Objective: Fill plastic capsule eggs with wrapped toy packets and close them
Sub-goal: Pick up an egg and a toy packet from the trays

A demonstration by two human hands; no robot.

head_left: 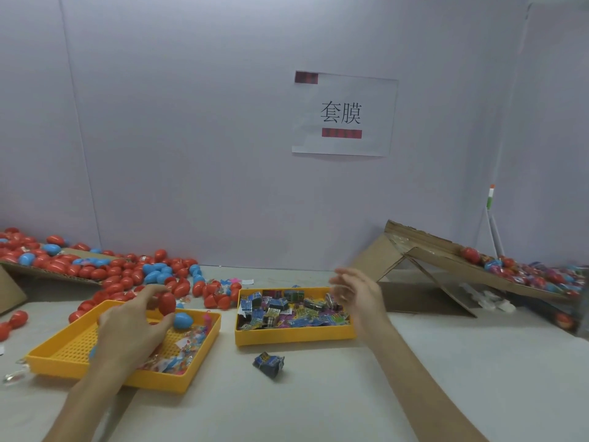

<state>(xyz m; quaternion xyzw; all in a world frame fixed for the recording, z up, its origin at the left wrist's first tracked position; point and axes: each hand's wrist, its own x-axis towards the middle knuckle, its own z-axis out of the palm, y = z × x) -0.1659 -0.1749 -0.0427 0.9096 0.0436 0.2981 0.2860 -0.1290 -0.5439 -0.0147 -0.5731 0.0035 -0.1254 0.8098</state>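
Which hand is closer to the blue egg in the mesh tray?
Left. The left hand, holding a red egg, is beside the blue egg; the right hand hovers over the packet tray, farther off.

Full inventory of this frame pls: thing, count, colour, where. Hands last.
table: one, pale grey, whole foreground
left tray: one, yellow, perforated, front left
right tray: one, yellow, centre
egg pile: many, mostly red, some blue, back left
red egg: one, red, gripped over left tray
blue egg: one, blue, in left tray
packets: many, mixed colours, in right tray
loose packet: one, dark blue, on table in front of right tray
ramp: one, brown cardboard, back right
ramp eggs: many, red and blue, on ramp
sign: one, white, on wall
left hand: grips red egg
right hand: open, blurred, at right tray's right end
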